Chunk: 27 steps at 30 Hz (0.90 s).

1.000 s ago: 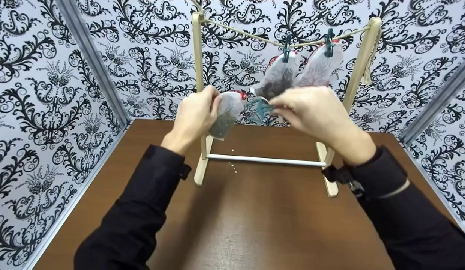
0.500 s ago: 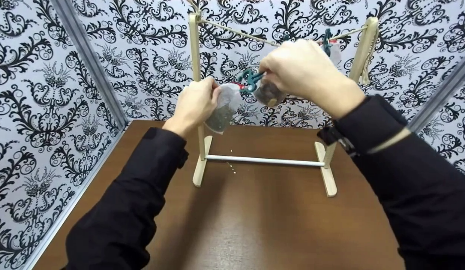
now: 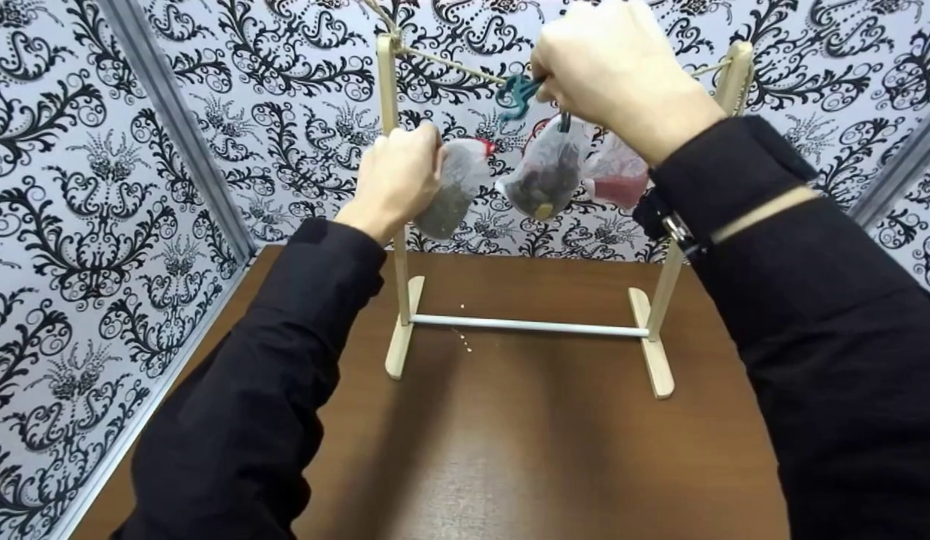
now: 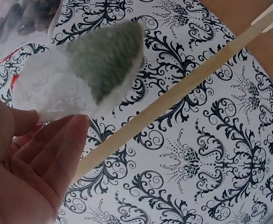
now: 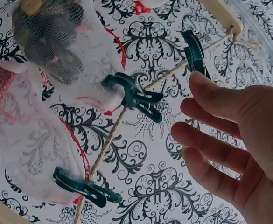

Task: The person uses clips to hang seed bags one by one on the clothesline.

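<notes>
My left hand point(image 3: 397, 176) pinches the edge of a white mesh drawstring bag point(image 3: 448, 191) between thumb and fingers. Green contents sit in the bag's lower end, and its red cord shows at the top. Up near the rope point(image 3: 451, 66), my right hand point(image 3: 611, 67) pinches a dark green clothespin point(image 5: 194, 52) between thumb and index finger. Two more mesh bags hang from the rope, one with dark pieces point(image 3: 541, 187) and one with red contents point(image 3: 621, 184). Each is clipped by a green clothespin, one nearer point(image 5: 134, 95) and one farther point(image 5: 87, 189) from the held one.
The rope runs between the left post point(image 3: 390, 90) and right post point(image 3: 733, 82) of a wooden stand. A white crossbar point(image 3: 529, 325) joins its feet on the brown table point(image 3: 510, 435). Small pale bits point(image 3: 465, 343) lie near the left foot. Patterned panels point(image 3: 60, 225) surround the table.
My right hand has risen with the clothespin, from beside the held bag to the rope's height. The left hand and its bag have also moved up a little.
</notes>
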Tool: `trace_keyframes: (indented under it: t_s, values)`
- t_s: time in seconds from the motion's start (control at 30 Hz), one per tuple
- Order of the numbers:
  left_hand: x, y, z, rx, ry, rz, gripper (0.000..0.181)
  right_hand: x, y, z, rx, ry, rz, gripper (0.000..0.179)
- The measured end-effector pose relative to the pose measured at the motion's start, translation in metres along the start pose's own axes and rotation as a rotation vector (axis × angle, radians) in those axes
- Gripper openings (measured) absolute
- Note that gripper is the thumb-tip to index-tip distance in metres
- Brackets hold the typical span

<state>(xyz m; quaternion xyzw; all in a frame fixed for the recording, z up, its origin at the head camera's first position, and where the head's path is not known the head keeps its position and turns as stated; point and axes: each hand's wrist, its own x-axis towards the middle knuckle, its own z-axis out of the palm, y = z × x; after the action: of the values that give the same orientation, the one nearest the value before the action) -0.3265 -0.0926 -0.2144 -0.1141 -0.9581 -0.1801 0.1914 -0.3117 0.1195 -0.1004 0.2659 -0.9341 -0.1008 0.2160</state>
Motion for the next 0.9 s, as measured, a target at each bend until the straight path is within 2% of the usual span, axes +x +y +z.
trace_keyframes:
  t_s: [0.2,0.47,0.6,0.77,0.9]
  values:
    - [0.003,0.001,-0.006,0.024,0.015,-0.002,0.019,0.008,0.000,0.002,0.001,0.046,0.077,0.020]
    - [0.006,0.000,-0.005,0.056,0.026,-0.005,0.021,0.023,-0.002,-0.001,-0.008,-0.033,0.137,0.019]
    - [0.007,0.001,-0.004,0.056,0.029,-0.013,0.022,0.031,-0.005,0.000,-0.023,-0.057,0.121,0.021]
    - [0.010,0.005,-0.003,0.057,0.035,-0.010,0.022,0.034,-0.009,0.005,-0.020,-0.001,0.079,0.018]
    - [0.013,0.010,-0.004,0.040,0.037,-0.009,0.022,0.035,-0.012,0.005,-0.018,0.000,0.084,0.020]
